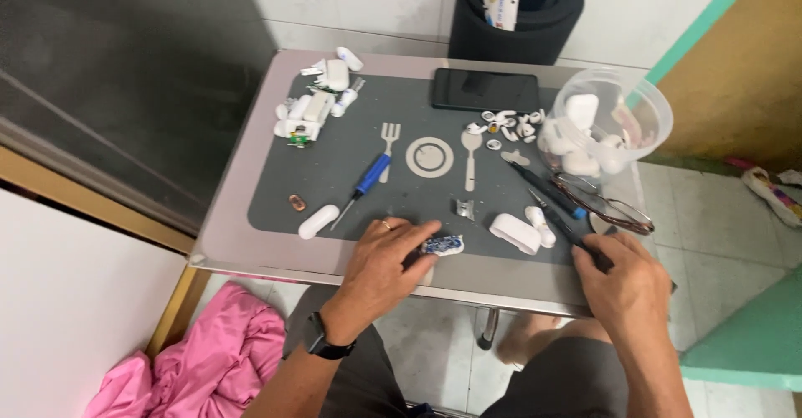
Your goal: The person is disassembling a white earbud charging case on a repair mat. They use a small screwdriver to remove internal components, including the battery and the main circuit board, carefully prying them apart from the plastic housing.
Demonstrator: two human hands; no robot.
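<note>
A pink cloth (200, 355) is lying bunched on the floor at my far left. On the grey mat (334, 167), a heap of white earbud-case parts (313, 105) is sitting at the back left corner, with a white capsule piece (318, 221) and a blue-handled screwdriver (365, 182) lying nearer to me. My left hand (380, 259) is resting at the mat's front edge, fingers curled and pinching a small blue circuit board in a white shell (443, 245). Just right of it, a white case half (515, 233) and a white earbud (540, 225) are lying side by side. A black phone (484, 90) is lying at the back, with loose white ear tips (505, 126) in front of it. My right hand (622, 280) is closing around a thin dark tool (555, 217) by its handle. Glasses (606, 205) are lying beside a clear plastic tub (643, 105) that is holding white earbud cases. The small table (251, 243) is standing over pale floor tiles.
</note>
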